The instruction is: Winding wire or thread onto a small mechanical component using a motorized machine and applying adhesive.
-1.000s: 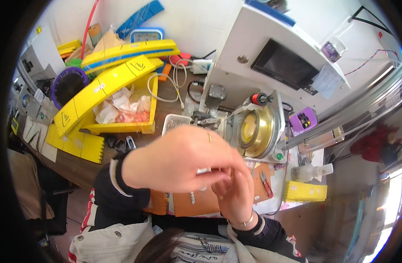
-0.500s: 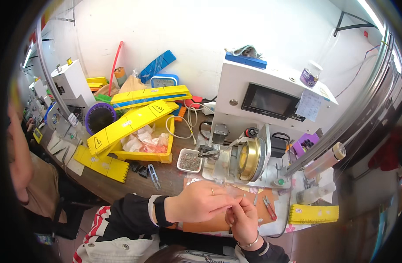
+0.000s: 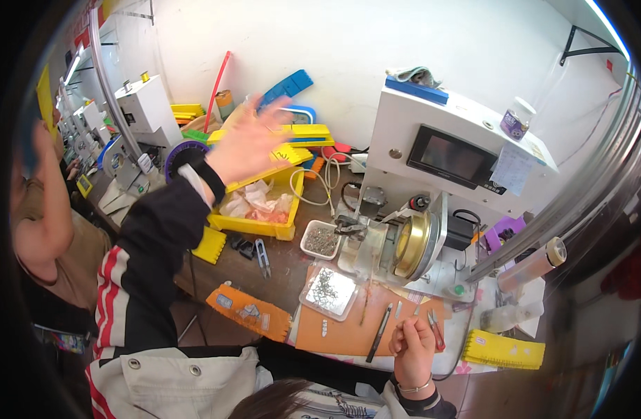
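My left hand (image 3: 247, 143) is raised over the yellow bins (image 3: 261, 223) at the back left, blurred, fingers spread, holding nothing. My right hand (image 3: 413, 346) rests low at the front edge of the bench, fingers curled in; whether a small part sits between the fingertips I cannot tell. It lies on an orange mat (image 3: 355, 328) beside red-handled snips (image 3: 434, 327) and a dark tool (image 3: 378, 334). A clear tray of small metal parts (image 3: 329, 292) sits just left of it.
A white machine with a dark screen (image 3: 453, 157) and a brass spool (image 3: 413, 244) stands behind the mat. A second small tray of parts (image 3: 320, 239), a yellow comb-like block (image 3: 505, 349) and an orange one (image 3: 251, 313) lie around. Another person (image 3: 45, 209) sits at left.
My two hands were together at the front of the bench. My left hand has swung up and to the left, away from my right, which stays low.
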Motion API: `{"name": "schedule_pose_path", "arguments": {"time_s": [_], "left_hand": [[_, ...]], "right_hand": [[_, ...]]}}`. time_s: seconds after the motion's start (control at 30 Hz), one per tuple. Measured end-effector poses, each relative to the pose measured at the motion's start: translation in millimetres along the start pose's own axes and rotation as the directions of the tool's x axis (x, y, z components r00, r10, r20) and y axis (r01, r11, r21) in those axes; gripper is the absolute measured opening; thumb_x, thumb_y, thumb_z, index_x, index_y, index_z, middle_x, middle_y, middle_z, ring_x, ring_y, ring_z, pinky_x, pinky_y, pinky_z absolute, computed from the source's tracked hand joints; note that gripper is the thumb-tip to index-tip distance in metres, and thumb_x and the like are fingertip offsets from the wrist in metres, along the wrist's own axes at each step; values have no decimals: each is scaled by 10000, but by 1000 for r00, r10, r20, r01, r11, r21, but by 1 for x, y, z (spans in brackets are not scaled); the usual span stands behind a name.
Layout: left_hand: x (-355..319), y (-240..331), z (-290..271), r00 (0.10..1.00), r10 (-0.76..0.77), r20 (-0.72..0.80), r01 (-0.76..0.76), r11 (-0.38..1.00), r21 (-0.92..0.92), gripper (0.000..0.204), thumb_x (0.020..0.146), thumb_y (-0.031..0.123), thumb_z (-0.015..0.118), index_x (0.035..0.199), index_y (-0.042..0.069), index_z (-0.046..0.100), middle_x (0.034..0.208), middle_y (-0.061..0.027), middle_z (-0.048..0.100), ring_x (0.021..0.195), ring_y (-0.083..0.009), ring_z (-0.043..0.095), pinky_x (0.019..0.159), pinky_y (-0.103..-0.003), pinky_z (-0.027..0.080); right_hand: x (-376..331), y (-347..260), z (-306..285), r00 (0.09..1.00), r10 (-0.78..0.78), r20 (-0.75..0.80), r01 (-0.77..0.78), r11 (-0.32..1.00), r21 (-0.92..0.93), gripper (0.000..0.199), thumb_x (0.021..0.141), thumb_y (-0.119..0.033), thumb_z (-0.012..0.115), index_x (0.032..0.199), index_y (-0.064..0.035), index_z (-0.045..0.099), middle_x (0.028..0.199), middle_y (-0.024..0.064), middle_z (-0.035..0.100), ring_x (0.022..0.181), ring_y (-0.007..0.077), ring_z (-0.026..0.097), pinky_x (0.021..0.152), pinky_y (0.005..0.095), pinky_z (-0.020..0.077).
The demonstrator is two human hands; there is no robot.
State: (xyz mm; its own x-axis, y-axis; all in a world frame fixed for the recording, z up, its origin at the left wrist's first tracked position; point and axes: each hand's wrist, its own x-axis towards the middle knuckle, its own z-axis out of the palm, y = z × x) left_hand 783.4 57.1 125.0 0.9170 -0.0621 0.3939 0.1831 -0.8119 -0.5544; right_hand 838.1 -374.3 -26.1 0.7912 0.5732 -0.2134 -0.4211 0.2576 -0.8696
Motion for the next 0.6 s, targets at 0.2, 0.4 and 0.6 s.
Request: {"name": "schedule_pose_path", "arguments": {"time_s": [0.2, 0.4, 0.6], "left_hand": [[-64, -68, 53, 919, -392, 47, 362, 884, 296, 498, 920, 451, 608, 1327, 164, 623, 1509, -68, 475, 1510, -235, 216, 1219, -561, 59], [-67, -21, 42, 922, -328, 207, 279, 931, 234, 367, 892, 314, 643, 1213, 146, 698, 1483, -66, 507, 1505, -244, 235, 1222, -581, 22], [-57, 31, 45, 965, -142, 220, 155, 987, -43, 308, 873, 325, 671, 1098, 124, 734, 1341, -64, 616, 1464, -262, 324, 1213, -606, 45]], "right_hand": [[-2, 7, -6, 998, 59, -4, -59, 998, -5, 162, 1035, -154, 526, 918, -46, 558, 722, 11, 503, 555, 100, 450, 496, 235, 363], [-11, 7, -11, 995, 85, 48, -82, 995, -61, 159, 1031, -161, 536, 920, -50, 561, 719, 5, 510, 561, 92, 451, 501, 233, 360], [-12, 12, -20, 994, 110, 26, -108, 993, -53, 156, 1030, -156, 536, 914, -55, 564, 721, 3, 522, 560, 91, 456, 508, 229, 358]]}}
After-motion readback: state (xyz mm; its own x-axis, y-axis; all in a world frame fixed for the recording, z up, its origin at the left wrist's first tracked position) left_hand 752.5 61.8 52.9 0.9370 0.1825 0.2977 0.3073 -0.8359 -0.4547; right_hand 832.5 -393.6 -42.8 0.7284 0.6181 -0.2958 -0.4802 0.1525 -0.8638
